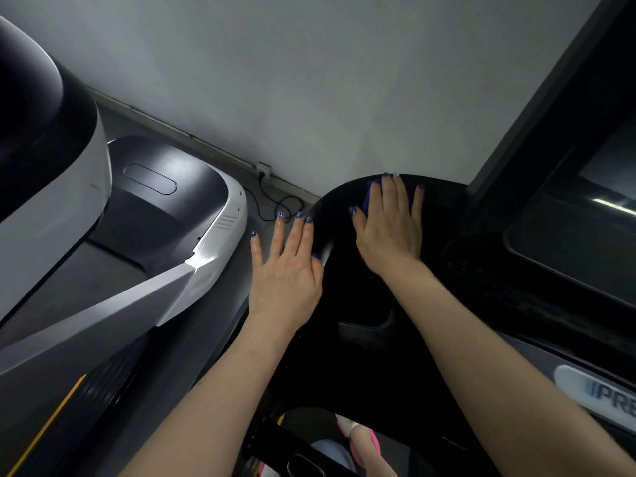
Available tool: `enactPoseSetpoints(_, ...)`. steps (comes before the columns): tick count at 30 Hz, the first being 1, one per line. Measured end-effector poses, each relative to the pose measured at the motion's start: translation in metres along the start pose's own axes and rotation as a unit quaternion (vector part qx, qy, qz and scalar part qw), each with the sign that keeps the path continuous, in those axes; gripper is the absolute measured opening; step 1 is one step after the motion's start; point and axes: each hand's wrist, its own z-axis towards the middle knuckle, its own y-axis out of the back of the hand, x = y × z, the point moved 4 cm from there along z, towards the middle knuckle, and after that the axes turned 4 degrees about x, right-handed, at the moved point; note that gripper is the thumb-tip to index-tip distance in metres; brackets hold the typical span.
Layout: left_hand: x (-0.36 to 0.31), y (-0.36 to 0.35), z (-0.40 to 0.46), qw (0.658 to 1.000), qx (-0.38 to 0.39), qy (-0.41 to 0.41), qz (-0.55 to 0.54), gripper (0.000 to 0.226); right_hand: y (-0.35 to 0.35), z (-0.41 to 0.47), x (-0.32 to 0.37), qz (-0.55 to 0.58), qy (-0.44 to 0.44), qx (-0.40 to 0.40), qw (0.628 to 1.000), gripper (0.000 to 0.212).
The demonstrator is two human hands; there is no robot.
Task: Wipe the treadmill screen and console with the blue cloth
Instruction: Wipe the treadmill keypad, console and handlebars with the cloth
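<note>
At the far left a neighbouring treadmill [113, 235] is standing beside the wall, its dark belt deck and hood edged by white side panels, with a yellow stripe running along its lower rail. Behind it, a black cable [275, 204] is trailing in loops over the grey floor [237, 270] from a small socket box [264, 166] at the base of the pale wall [309, 80].

Next, the left hand [285, 266] is lying flat and wide, its fingers straight and spread, holding nothing; its thumb side is resting against the rounded left edge of the black console [344, 339], while the fingers are reaching out past that edge over the floor.

Just to the right, the right hand [390, 225] is pressing down flat, fingers straight and close together, on the blue cloth [371, 197]. The cloth is lying on the far left corner of the console top, almost wholly covered by the hand, with only a strip showing beside the fingers.

At the far right the treadmill screen [592, 208] is rising dark and tilted above the console, a light reflecting in it. Below it a pale badge [605, 394] with partly cut-off lettering is showing.
</note>
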Motion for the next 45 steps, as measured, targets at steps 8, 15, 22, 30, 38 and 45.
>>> enactPoseSetpoints(8, 0.0, -0.001, 0.0, 1.0, 0.004, 0.002, 0.0, 0.067, 0.001, -0.009, -0.004, 0.01, -0.043, 0.01, 0.999, 0.072)
enactPoseSetpoints(15, 0.0, 0.001, 0.0, 1.0, 0.012, 0.0, -0.006, 0.068, 0.008, 0.012, -0.011, 0.029, -0.105, 0.039, 0.993, 0.075)
enactPoseSetpoints(22, -0.001, 0.002, 0.001, 1.0, 0.015, 0.0, -0.014, 0.069, 0.01, 0.024, -0.02, 0.047, -0.135, 0.022, 0.989, 0.076)
enactPoseSetpoints(30, -0.001, 0.001, 0.0, 1.0, 0.014, 0.003, -0.021, 0.067, 0.004, 0.027, -0.026, 0.091, -0.124, -0.049, 0.987, 0.05)
enactPoseSetpoints(38, -0.001, 0.002, 0.0, 1.0, 0.012, -0.001, -0.024, 0.063, 0.008, -0.003, -0.015, 0.144, -0.038, -0.068, 0.987, 0.047)
enactPoseSetpoints(45, 0.0, 0.003, 0.0, 0.999, 0.005, -0.006, -0.033, 0.058, 0.037, -0.047, 0.007, 0.102, 0.069, -0.03, 0.992, 0.037)
